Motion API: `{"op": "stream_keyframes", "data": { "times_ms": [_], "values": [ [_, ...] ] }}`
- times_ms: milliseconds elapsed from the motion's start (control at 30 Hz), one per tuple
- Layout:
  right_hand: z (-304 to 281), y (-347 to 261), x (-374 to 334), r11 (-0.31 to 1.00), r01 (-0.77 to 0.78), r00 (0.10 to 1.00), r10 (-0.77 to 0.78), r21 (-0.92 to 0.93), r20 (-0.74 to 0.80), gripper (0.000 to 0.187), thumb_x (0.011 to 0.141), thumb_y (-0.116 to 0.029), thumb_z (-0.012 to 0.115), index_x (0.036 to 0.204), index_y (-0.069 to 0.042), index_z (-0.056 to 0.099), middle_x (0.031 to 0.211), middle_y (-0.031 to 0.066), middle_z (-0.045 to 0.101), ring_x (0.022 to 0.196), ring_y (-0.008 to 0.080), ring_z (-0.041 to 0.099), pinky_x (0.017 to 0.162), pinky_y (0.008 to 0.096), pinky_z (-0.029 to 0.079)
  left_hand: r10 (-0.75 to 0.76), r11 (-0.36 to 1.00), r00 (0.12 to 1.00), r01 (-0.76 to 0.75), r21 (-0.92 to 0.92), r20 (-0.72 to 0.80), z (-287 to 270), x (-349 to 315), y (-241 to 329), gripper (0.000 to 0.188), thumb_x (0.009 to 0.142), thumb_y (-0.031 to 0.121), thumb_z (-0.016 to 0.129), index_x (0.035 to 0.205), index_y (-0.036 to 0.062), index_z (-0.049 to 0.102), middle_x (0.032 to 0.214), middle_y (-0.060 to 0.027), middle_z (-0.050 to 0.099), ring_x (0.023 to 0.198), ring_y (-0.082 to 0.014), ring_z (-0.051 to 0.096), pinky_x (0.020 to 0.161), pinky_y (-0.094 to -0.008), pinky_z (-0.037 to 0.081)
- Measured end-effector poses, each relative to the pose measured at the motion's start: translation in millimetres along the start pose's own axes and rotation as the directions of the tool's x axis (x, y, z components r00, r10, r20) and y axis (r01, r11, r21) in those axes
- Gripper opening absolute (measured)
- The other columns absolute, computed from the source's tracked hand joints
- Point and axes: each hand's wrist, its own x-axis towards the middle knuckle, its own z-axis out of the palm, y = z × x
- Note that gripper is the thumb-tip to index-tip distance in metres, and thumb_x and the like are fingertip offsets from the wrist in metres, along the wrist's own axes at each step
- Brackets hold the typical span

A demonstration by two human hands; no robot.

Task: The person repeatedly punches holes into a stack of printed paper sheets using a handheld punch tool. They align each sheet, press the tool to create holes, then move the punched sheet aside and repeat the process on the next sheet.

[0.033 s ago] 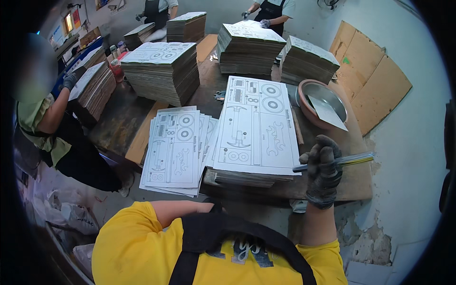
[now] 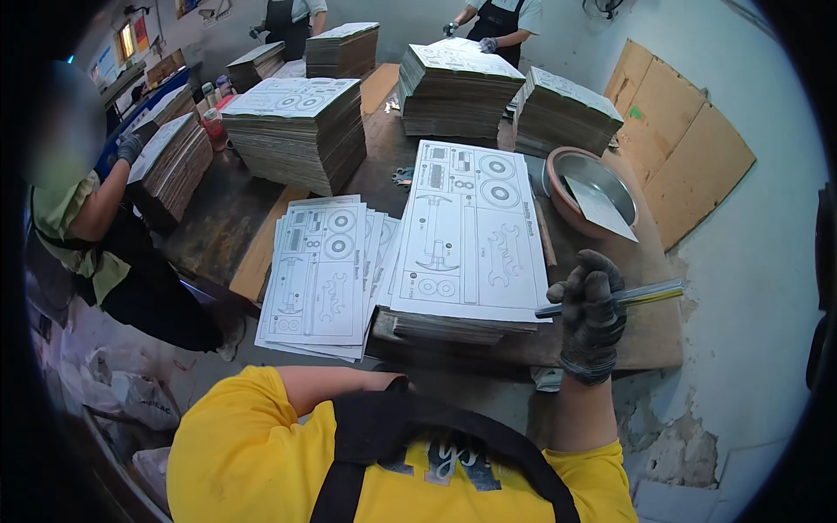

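My right hand (image 2: 595, 318), in a dark worn glove, is closed round a slim clear and yellow rod (image 2: 649, 294) with a dark tip. The rod lies crosswise, its tip by the near right corner of a printed sheet (image 2: 462, 288). That sheet tops a stack of boards on the table, printed with line drawings of tools and discs. To the left, several similar printed sheets (image 2: 318, 270) lie loosely fanned, overhanging the table edge. Only a dark bit of my left hand (image 2: 398, 384) shows at the apron; its fingers are hidden.
Tall board stacks (image 2: 296, 144) (image 2: 462, 96) (image 2: 567, 113) stand farther back. A round bowl (image 2: 558, 192) holding a white card (image 2: 602, 209) sits at the right. A co-worker (image 2: 87, 218) stands at the left; others work at the back. Brown cardboard (image 2: 676, 131) leans on the wall.
My right hand and the rod have shifted very slightly left. The sheets and stacks look unmoved.
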Motion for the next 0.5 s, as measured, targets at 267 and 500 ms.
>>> {"op": "stream_keyframes", "data": {
  "times_ms": [267,500],
  "values": [
    [5.3,4.1,-2.9,1.0,0.001,1.0,-0.001,0.021,-0.031,0.038,0.083,-0.032,0.062,0.104,-0.001,0.056,0.067,0.0026,0.051,0.052,0.0099,0.05,0.05,0.0213,0.044,0.002,0.773,1.0,-0.011,0.634,0.014,-13.5,8.8,45.6,0.029,0.082,0.025,0.051,0.104,0.0069,0.058,0.12,-0.0191,0.045,0.115,-0.0357,0.042,0.091,-0.0412,0.041],
    [5.7,19.7,1.7,0.999,-0.007,0.998,0.004,0.054,0.056,0.031,0.085,-0.027,0.059,0.104,-0.002,0.057,0.067,0.003,0.051,0.046,0.0079,0.041,0.059,0.0288,0.05,-0.274,0.91,0.934,0.329,-0.254,0.23,-54.1,-48.3,63.8,0.04,0.087,0.028,0.051,0.123,0.0112,0.051,0.127,-0.0168,0.046,0.119,-0.0277,0.042,0.098,-0.0358,0.035]
  ]
}}
